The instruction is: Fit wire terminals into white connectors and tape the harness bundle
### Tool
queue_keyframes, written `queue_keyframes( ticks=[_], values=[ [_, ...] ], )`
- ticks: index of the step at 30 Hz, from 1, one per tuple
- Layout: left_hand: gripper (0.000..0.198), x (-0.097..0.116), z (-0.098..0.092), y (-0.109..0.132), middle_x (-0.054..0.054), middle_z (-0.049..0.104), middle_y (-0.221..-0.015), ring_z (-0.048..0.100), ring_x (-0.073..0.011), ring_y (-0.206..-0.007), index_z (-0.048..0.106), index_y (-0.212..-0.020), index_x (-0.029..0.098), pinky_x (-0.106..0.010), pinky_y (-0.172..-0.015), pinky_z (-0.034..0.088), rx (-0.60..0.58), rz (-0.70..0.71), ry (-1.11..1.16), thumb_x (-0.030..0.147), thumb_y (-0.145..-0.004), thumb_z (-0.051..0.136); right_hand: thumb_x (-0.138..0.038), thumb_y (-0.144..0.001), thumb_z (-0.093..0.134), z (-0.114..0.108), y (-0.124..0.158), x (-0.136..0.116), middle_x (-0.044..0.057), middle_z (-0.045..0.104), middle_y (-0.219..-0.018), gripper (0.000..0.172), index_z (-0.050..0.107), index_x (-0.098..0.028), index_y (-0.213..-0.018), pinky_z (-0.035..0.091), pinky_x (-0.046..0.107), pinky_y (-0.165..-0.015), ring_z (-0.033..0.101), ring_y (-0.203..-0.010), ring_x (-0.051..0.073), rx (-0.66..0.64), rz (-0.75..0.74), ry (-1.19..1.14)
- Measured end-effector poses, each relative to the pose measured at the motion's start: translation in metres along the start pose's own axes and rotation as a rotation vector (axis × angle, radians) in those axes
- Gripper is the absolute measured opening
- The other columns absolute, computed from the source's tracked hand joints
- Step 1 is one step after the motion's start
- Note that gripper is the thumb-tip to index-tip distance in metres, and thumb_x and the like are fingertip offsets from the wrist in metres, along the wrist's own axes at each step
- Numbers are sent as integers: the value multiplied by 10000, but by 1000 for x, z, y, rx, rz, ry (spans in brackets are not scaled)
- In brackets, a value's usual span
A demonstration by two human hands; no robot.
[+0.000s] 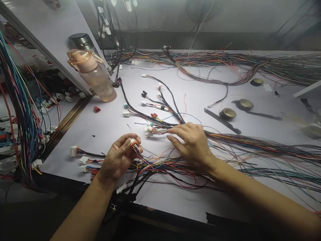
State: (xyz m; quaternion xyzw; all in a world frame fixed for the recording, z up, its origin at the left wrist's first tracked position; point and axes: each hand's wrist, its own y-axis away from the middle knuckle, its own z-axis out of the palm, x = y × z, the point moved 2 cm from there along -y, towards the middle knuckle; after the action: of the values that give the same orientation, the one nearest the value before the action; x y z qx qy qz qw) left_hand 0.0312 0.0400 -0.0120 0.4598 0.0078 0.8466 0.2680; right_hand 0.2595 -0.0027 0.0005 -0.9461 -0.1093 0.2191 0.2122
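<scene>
My left hand (120,155) grips a white wire connector (133,142) with an orange part, held between thumb and fingers. Several coloured wires run from its lower side into a loose bundle (160,165) on the table. My right hand (192,142) is above the wires, thumb and forefinger tips close together in a pinch. Whatever is between those tips is too thin to make out. Just left of them lies another white connector (148,131) with orange trim and a wire tail. A black-sleeved harness branch (140,112) passes behind both hands.
A tilted pinkish bottle (96,77) stands at the left back. More wire bundles (250,144) stretch right and along the back. A dark flat bar (222,121) and small round cups (227,113) are at right. Wires (21,110) hang at far left, beside the table's edge.
</scene>
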Motion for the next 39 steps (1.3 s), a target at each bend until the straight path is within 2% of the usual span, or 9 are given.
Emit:
queue_keyframes(
  ticks=[5,10,16,22,31,35,39],
  values=[
    [200,-1,-1,-2,-17,630,-807,617,-97,-616,711,-857,188,-201,-575,527,12,-26,-5,255,-687,793,-324,-896,602,18,-18,2,5,739,-953,143,659,-248,-1002,307,374,-762,569,-855,211,-40,-42,38],
    [198,-2,0,-2,-18,621,-800,594,-90,-598,700,-836,189,-201,-563,513,42,-37,-22,246,-673,798,-307,-895,607,28,-21,5,-6,741,-890,90,664,-256,-942,290,379,-764,556,-828,197,-25,-60,36],
    [167,-2,0,-2,-20,622,-821,594,-93,-604,696,-836,190,-205,-568,521,41,-47,-43,234,-699,780,-287,-969,492,27,-18,5,-34,739,-886,213,680,-270,-871,279,383,-777,543,-790,161,-7,-124,59],
    [128,-2,0,-3,-10,609,-875,603,-70,-608,698,-843,179,-171,-566,505,7,-79,-68,242,-744,749,-262,-977,480,26,-17,5,-41,735,-891,221,681,-274,-887,254,381,-788,536,-770,145,-20,-157,74],
    [110,-3,1,-4,-1,603,-856,617,-76,-620,696,-854,179,-175,-574,511,-51,-64,-70,249,-774,724,-285,-969,491,30,-15,7,-23,734,-909,210,693,-275,-913,250,383,-802,548,-784,155,-25,-117,43],
    [117,-2,-2,-4,0,612,-848,618,-74,-625,697,-856,169,-172,-593,524,-71,-42,-74,247,-774,726,-363,-944,524,21,-20,13,2,727,-989,203,692,-258,-990,278,369,-809,578,-833,167,-21,-34,1],
    [139,-1,-3,-4,-8,633,-857,629,-83,-637,703,-859,162,-172,-590,541,-68,-2,-80,244,-755,744,-312,-929,535,-5,-16,21,-3,728,-935,180,698,-242,-959,326,337,-780,612,-830,161,-44,32,-44]
  ],
)
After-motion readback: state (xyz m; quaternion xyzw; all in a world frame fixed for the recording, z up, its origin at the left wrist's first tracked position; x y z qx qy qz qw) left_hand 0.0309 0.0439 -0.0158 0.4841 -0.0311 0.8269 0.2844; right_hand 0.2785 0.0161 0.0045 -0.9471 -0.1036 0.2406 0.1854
